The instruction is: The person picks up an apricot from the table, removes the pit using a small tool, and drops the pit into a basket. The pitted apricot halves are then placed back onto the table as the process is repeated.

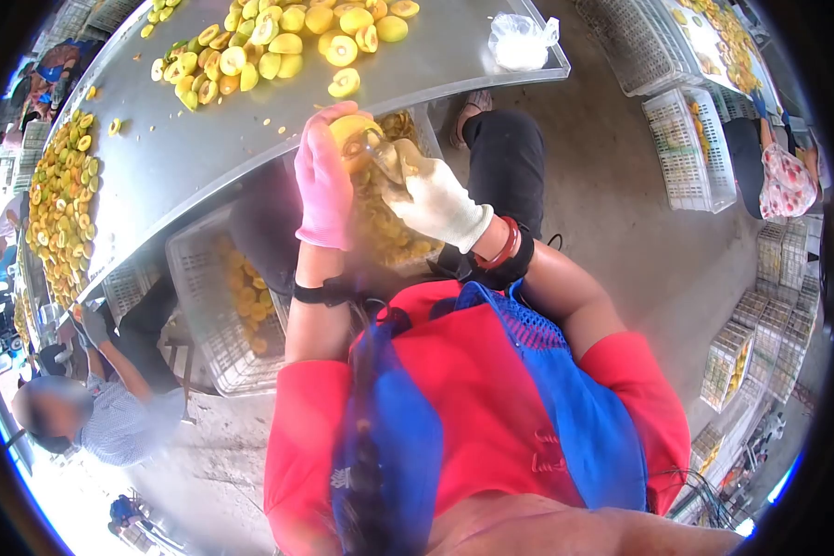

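Observation:
My left hand [323,181], in a pink glove, is closed around a yellow peach half [350,132], its cut side turned toward my right hand. My right hand [434,196], in a white glove, grips a small metal pitting tool [386,159] and holds its tip at the fruit. The tool's exact shape is partly hidden by my fingers. Both hands are just off the table's near edge, above a crate with many yellow pieces [394,232] in it. On the metal table [241,130], a heap of halved peaches [278,42] lies beyond my hands.
A clear plastic bag [521,42] sits at the table's right corner. Another peach heap [63,204] lies at the left. A white crate [218,324] stands left of my legs. A co-worker [111,417] sits at left, another person [778,171] at right near crates [686,148].

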### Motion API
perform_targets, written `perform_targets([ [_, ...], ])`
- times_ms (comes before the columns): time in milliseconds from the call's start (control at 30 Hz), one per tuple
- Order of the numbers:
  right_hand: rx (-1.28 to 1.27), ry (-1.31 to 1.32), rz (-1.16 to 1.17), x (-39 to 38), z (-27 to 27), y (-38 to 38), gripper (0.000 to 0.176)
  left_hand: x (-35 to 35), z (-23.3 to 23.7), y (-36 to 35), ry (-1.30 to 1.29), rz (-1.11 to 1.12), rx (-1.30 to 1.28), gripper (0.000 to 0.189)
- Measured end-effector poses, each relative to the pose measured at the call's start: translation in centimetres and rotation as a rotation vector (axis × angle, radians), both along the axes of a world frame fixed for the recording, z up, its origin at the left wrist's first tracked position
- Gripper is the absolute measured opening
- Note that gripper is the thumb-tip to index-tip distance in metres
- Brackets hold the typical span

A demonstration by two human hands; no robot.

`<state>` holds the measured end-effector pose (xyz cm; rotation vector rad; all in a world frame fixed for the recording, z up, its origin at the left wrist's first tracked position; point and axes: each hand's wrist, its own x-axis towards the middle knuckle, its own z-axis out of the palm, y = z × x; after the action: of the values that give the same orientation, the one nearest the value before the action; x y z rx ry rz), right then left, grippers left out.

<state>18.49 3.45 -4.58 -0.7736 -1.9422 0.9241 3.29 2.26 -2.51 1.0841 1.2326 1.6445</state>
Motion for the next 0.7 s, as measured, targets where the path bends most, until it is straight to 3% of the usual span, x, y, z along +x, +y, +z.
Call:
perform_targets([
  [167,-0.234,0.046,0.051,0.2,1.3,-0.9,0.028,2.3,0.5,-0.3,-0.200,-0.003,0.060,0.057],
  [267,-0.209,0.058,0.079,0.1,0.3,-0.5,0.033,2.7,-0.1,-0.3,-0.007,0.073,0.198,0.056],
  [367,-0.198,0.003,0.065,0.4,1.2,-1.2,0.030,3.6,0.1,-0.7,-0.052,0.092,0.182,0.041],
  [467,-0.140,0.135,0.122,0.0,-0.3,-0.9,0.023,3.3,-0.8,-0.3,-0.107,0.058,0.212,0.043],
  [533,-0.630,0.158,0.335,1.1,0.9,-0.8,0.018,3.3,-0.8,-0.5,-0.135,0.035,0.214,0.044],
  [600,-0.941,0.186,0.474,1.9,1.5,-0.8,0.013,3.3,-0.4,-0.9,-0.152,0.021,0.202,0.044],
  [667,-1.066,0.223,0.545,2.2,1.5,-0.5,0.008,3.3,-0.1,-0.9,-0.189,-0.011,0.215,0.044],
  [700,-0.896,0.215,0.514,2.0,1.5,-0.6,0.008,3.2,-0.1,-0.9,-0.207,-0.028,0.222,0.044],
])
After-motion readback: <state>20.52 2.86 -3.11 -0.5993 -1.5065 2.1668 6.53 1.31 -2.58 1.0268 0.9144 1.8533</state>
